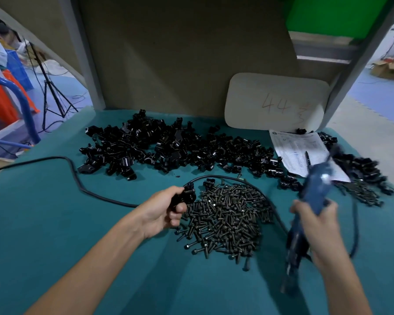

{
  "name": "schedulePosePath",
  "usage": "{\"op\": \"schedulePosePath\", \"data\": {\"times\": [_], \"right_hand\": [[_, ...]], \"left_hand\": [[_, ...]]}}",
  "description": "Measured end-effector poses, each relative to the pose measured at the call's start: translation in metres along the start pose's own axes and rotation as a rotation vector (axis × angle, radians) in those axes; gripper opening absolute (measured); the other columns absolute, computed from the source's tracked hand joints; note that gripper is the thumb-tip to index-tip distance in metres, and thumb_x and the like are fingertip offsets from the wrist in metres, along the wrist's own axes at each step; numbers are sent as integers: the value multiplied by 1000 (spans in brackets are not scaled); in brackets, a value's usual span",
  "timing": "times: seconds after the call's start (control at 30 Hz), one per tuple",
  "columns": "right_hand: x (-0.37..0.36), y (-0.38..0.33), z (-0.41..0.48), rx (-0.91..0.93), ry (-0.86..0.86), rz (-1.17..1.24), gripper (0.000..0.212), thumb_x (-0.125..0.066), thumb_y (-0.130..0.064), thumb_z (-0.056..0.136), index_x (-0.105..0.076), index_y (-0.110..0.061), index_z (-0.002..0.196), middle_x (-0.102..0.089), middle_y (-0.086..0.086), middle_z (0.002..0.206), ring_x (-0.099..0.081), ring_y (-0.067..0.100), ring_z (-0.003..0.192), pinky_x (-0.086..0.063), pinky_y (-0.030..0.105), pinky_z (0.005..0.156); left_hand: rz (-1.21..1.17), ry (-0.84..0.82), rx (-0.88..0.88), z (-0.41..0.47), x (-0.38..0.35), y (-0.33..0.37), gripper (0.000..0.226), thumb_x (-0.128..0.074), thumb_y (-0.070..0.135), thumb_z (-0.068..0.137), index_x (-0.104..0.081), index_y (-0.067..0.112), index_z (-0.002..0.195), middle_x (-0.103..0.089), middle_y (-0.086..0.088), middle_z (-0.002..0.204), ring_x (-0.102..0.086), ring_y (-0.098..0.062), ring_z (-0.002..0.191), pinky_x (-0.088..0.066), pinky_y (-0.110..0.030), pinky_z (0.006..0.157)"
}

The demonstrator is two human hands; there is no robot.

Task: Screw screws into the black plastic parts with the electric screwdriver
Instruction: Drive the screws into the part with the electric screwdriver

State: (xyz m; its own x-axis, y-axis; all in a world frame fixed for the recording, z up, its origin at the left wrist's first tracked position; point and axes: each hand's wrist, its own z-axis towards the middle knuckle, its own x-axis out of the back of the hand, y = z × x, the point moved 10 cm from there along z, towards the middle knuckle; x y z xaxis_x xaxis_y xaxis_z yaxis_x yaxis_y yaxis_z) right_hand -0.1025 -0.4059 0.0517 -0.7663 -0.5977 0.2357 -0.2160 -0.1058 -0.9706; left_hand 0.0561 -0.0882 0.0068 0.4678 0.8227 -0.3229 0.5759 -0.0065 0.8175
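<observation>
Bench [55,223]: one, teal-covered; carries all stock within reach.
Cable [77,178]: one; enters from the left edge and loops round the screws toward the screwdriver, probably left slack so the tool moves freely.
Left hand [162,212]: fingers curled round one part [185,197], held at the screws' left side, apparently to present it to the tool.
Parts heap [168,146]: one long heap along the back edge, too many to count; likely unworked stock.
Screws [228,219]: one heap at centre, between the hands, too many to count; placed for quick picking.
Screwdriver [314,194]: one, blue, blurred, tilted with its dark end toward the near edge.
Right hand [319,219]: wrapped round the screwdriver's body.
Sheet [300,153]: one, back right, with one pen [308,158] on it.
Right heap [364,176]: one, near the right edge; contents blurred, purpose cannot be told.
</observation>
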Motion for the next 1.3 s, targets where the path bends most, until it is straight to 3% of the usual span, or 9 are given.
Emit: {"op": "schedulePosePath", "data": {"times": [0.17,0.3,0.37,0.43,0.53,0.67,0.83,1.0,1.3], "right_hand": [[-12,22,-15,60,-109,-596,50,-74,-29,91,-54,1,125,-56,20,110,-56,39,100,-48,44,83],[-19,1,-29,188,-27,-1000,76,-63,-50,96,-37,-8,153,-42,27,143,-39,43,131,-30,47,107],[-28,-33,-47,317,-65,-819,75,-55,-65,93,-36,-29,156,-40,15,147,-35,36,136,-30,51,111],[-47,-52,-65,272,-324,-432,62,-48,-76,89,-41,-52,146,-53,-9,138,-47,14,132,-40,46,113],[-63,-56,-91,188,-534,-73,31,-52,-55,97,-58,-49,127,-72,-14,116,-66,3,112,-53,31,98],[-19,-44,-92,155,-376,77,17,-62,-25,102,-69,-40,107,-75,-1,92,-68,13,85,-54,33,79],[84,-11,-90,120,-57,-66,38,-77,-55,74,-51,-29,83,-48,-11,73,-45,14,69,-41,40,72],[192,34,-96,121,218,-398,46,-73,-53,86,-38,-24,77,-35,-11,61,-34,13,56,-28,39,59],[280,59,-74,68,454,-637,33,-66,-45,96,-52,-15,102,-60,11,88,-57,36,91,-38,40,68]], "left_hand": [[140,11,-122,0,-36,7,17,-40,24,110,-51,15,119,-62,-5,73,-48,-14,61,-45,-26,55],[244,-28,-209,-2,-63,13,20,-40,28,109,-57,26,120,-62,0,72,-46,-11,59,-43,-24,54],[316,-107,-221,-3,-88,14,21,-41,29,109,-61,28,114,-55,5,65,-43,-9,54,-39,-23,50],[366,-178,-243,-5,-119,15,18,-43,29,107,-61,30,105,-51,10,59,-41,-5,50,-35,-21,47],[361,-229,-265,-8,-160,12,8,-51,29,100,-56,28,94,-52,12,62,-45,-2,49,-34,-19,44],[397,-324,-247,-13,-190,0,25,-53,42,102,-54,19,112,-66,4,72,-55,-9,57,-44,-22,49],[578,-142,-322,6,-162,5,17,-49,43,103,-55,31,114,-76,3,87,-62,-8,67,-54,-32,72],[504,-4,-390,30,-149,18,12,-54,33,102,-63,27,107,-74,1,86,-62,-9,65,-49,-27,63],[505,22,-440,38,-160,21,13,-52,27,104,-65,25,104,-72,-1,85,-61,-17,70,-48,-29,65]]}}
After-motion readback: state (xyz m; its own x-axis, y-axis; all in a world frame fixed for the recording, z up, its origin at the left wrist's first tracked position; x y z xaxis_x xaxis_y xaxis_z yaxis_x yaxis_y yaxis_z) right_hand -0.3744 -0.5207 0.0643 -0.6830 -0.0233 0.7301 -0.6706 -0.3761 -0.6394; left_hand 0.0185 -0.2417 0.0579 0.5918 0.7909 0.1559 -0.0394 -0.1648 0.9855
